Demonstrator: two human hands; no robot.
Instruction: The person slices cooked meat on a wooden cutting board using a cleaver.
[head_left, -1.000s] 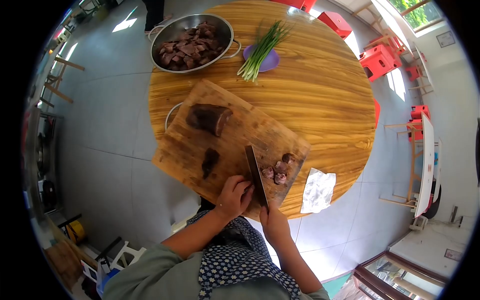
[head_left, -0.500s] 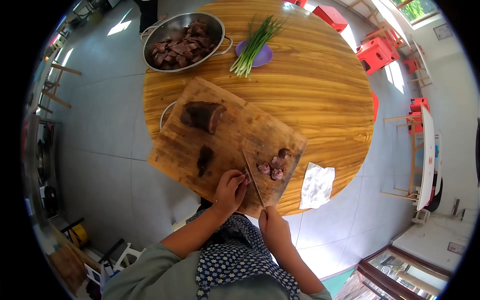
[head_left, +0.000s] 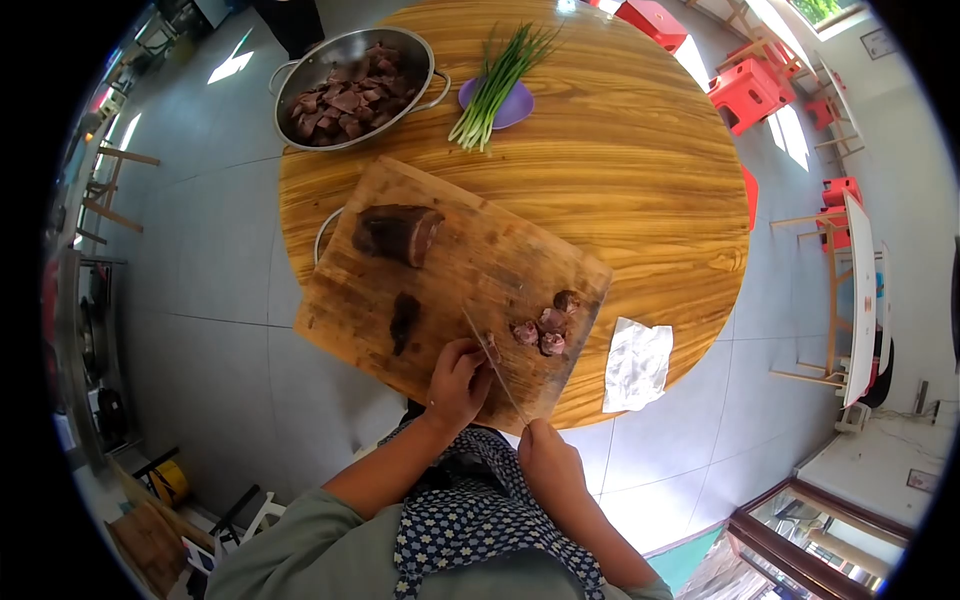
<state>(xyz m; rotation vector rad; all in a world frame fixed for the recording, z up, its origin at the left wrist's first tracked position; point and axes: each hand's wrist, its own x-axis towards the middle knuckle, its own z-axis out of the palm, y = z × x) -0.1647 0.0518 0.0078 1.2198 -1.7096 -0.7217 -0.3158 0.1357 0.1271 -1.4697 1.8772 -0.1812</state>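
Observation:
My right hand [head_left: 552, 462] is closed round the handle of a knife [head_left: 497, 371], its blade slanting up and left over the wooden cutting board [head_left: 500, 240]. Beside the blade, my left hand [head_left: 460, 383] has its fingers curled down on a small piece of meat [head_left: 491, 349], mostly hidden by the fingers and the knife. Several cut meat chunks [head_left: 552, 322] lie right of the blade. A larger dark block of meat [head_left: 398, 234] rests at the board's upper left, with a thin dark scrap [head_left: 404, 322] below it.
On the round wooden table [head_left: 640, 180] stand a metal pan of sliced meat [head_left: 300, 80] and a purple dish [head_left: 515, 108] with green onions [head_left: 500, 85] across it. A crumpled white paper [head_left: 638, 365] lies at the right edge. Red stools [head_left: 745, 95] stand beyond.
The knife's blade has swung, its tip now further left and lower, close by my left fingers. My left hand stays in nearly the same place. The whole view has shifted slightly.

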